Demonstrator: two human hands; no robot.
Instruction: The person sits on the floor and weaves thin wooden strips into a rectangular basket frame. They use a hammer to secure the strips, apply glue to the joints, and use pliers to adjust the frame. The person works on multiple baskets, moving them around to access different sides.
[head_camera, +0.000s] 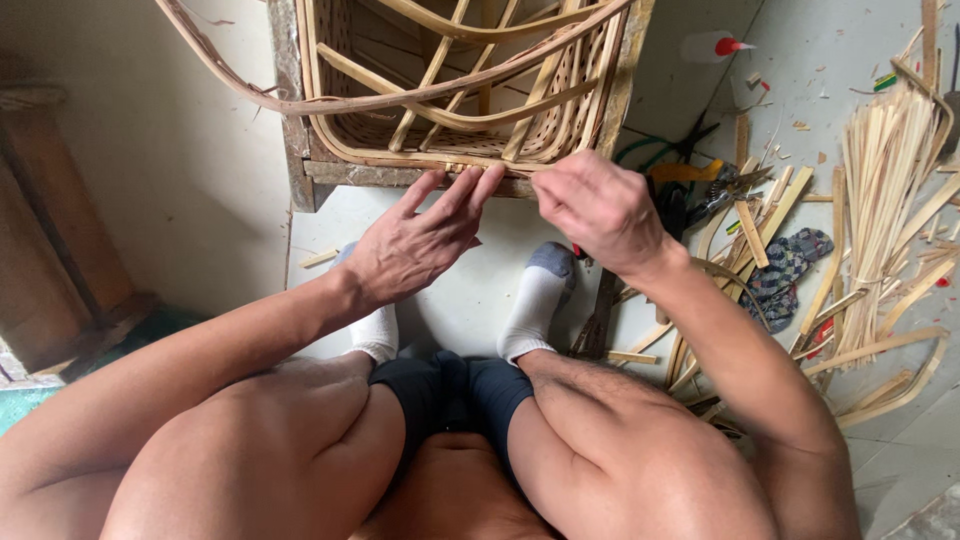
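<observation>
Basket: unfinished cane frame, set on a wooden stand on the floor directly ahead of my knees. Near rim at fingertip reach.

Left hand: open, fingers straight and together, tips laid flat against the near rim. It grips nothing.

Right hand: curled, fingertips pinched at the same rim just beside the left fingertips. I cannot tell whether a strip end sits in the pinch; it is hidden by the fingers.

Handling, by my judgement: the basket looks light and springy rather than rigid. The long loose strips bowing off the top will flex and whip if the frame is turned, and thin cane may split or kink if bent sharply. Cut ends look likely to splinter against bare skin. The surface appears dry and not slippery. Soundest hold is the doubled rim band or a corner upright, not the free strips.

Surroundings: cane bundle and offcuts on the floor to my right, pliers near them, a patterned cloth, a small bottle with a red cap further off.
</observation>
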